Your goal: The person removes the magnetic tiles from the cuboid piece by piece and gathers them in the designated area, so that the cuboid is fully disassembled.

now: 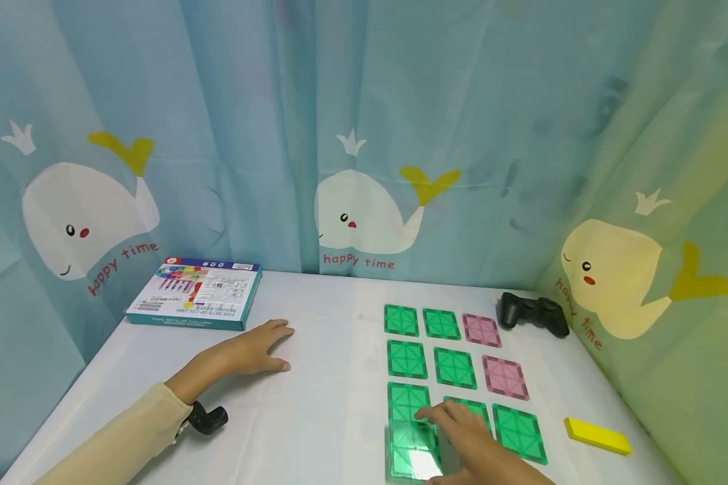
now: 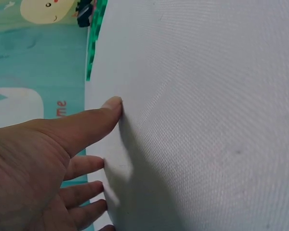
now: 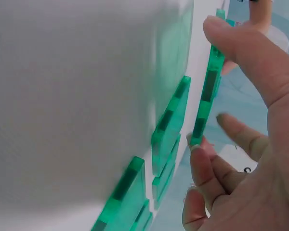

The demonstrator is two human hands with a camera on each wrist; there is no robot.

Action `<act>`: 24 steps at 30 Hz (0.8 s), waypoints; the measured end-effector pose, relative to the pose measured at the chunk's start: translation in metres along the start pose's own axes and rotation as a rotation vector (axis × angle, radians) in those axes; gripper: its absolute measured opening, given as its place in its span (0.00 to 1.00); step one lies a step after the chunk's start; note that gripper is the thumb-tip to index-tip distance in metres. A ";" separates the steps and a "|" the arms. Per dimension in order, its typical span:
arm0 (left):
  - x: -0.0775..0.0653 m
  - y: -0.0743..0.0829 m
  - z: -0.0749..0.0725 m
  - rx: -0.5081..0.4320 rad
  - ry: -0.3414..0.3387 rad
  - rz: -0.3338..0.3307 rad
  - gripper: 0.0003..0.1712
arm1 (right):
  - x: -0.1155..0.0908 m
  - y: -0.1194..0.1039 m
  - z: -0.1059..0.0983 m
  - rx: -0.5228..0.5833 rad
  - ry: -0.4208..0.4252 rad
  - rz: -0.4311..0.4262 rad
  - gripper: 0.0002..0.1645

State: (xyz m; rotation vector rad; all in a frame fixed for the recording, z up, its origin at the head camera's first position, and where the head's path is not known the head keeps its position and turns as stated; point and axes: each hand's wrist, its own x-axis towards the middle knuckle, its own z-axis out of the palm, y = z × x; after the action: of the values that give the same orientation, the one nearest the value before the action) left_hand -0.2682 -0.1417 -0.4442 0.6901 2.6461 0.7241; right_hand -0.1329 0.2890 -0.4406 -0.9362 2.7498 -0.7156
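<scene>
My right hand [image 1: 470, 441] holds a green translucent square tile [image 3: 208, 91] by its edges, thumb on one side and fingers on the other. In the head view this tile is tilted and overlaps the near-left corner of a grid of similar flat tiles. The grid has several green tiles [image 1: 455, 368] and two pink tiles [image 1: 505, 377] in the right column; one green tile [image 1: 476, 409] is partly hidden by my right hand. Over at the left, my left hand [image 1: 251, 350] holds nothing, its fingers loosely extended and the fingertips at the white tabletop [image 1: 321, 377].
A flat box [image 1: 197, 293] with printed pictures lies at the back left. Behind the grid's right side is a black game controller [image 1: 532, 314]. A yellow block [image 1: 597, 436] lies at the right edge. Curtains [image 1: 255, 135] with whale prints enclose the table.
</scene>
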 end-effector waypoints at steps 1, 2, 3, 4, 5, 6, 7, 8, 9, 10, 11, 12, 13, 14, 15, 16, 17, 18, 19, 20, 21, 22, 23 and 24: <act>-0.001 0.000 0.000 -0.005 -0.001 -0.001 0.45 | -0.001 0.002 0.003 -0.016 0.017 -0.033 0.44; -0.001 0.000 0.000 -0.007 -0.003 -0.001 0.45 | -0.002 0.003 0.005 -0.031 0.019 -0.047 0.41; -0.002 -0.001 0.000 -0.011 -0.003 -0.001 0.45 | -0.004 0.003 0.007 -0.041 0.005 -0.037 0.38; -0.002 -0.001 0.000 -0.013 -0.004 -0.001 0.45 | -0.005 0.004 0.008 -0.046 -0.017 -0.013 0.37; -0.002 -0.001 0.000 -0.014 -0.004 0.000 0.45 | -0.006 0.004 0.010 -0.050 -0.041 0.010 0.35; -0.003 -0.001 0.000 -0.019 -0.004 -0.005 0.45 | -0.006 0.003 0.010 -0.046 -0.072 0.050 0.34; -0.003 -0.002 0.000 -0.019 -0.002 -0.003 0.44 | -0.007 0.002 0.011 -0.046 -0.100 0.087 0.33; -0.003 -0.002 0.000 -0.018 -0.001 -0.002 0.44 | -0.007 0.001 0.011 -0.045 -0.123 0.118 0.32; -0.003 -0.003 0.000 -0.019 0.001 0.000 0.44 | -0.008 0.001 0.011 -0.043 -0.138 0.143 0.32; -0.002 -0.003 0.001 -0.018 0.003 0.001 0.44 | -0.007 0.000 0.011 -0.043 -0.143 0.154 0.32; -0.002 -0.003 0.001 -0.017 0.005 0.003 0.44 | -0.007 0.000 0.010 -0.044 -0.150 0.162 0.32; -0.002 -0.004 0.001 -0.015 0.006 0.004 0.44 | -0.007 0.000 0.009 -0.044 -0.155 0.168 0.32; -0.002 -0.004 0.001 -0.014 0.007 0.006 0.44 | -0.007 0.000 0.008 -0.049 -0.159 0.170 0.33; -0.001 -0.004 0.001 -0.013 0.006 0.006 0.44 | -0.006 0.000 0.007 -0.050 -0.164 0.174 0.33; -0.001 -0.004 0.002 -0.011 0.006 0.006 0.44 | -0.006 0.000 0.006 -0.052 -0.170 0.178 0.33; -0.002 -0.004 0.002 -0.008 0.004 0.004 0.44 | -0.005 0.000 0.005 -0.050 -0.175 0.182 0.33; -0.002 -0.004 0.001 -0.008 0.002 0.002 0.44 | -0.005 0.000 0.005 -0.052 -0.177 0.185 0.34; -0.002 -0.004 0.001 -0.007 -0.001 0.001 0.45 | -0.005 -0.001 0.005 -0.053 -0.178 0.187 0.34; -0.003 -0.004 0.001 -0.007 -0.003 0.001 0.45 | -0.005 -0.001 0.004 -0.054 -0.179 0.187 0.34; -0.003 -0.004 0.001 -0.009 -0.006 -0.002 0.45 | -0.005 -0.001 0.005 -0.055 -0.181 0.189 0.34; -0.004 -0.004 0.001 -0.012 -0.008 -0.003 0.45 | -0.005 -0.002 0.004 -0.057 -0.183 0.191 0.35; -0.005 -0.003 0.001 -0.013 -0.011 -0.004 0.45 | -0.004 -0.002 0.004 -0.061 -0.182 0.191 0.35; -0.005 -0.004 0.001 -0.014 -0.014 -0.004 0.45 | -0.004 -0.003 0.004 -0.069 -0.183 0.191 0.35; -0.005 -0.003 0.001 -0.014 -0.015 -0.003 0.45 | -0.003 -0.003 0.003 -0.072 -0.186 0.194 0.34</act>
State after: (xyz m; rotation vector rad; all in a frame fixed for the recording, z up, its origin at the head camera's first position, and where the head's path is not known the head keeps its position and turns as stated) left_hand -0.2647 -0.1469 -0.4457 0.6855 2.6256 0.7333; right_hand -0.1279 0.2872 -0.4421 -0.6966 2.6675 -0.4751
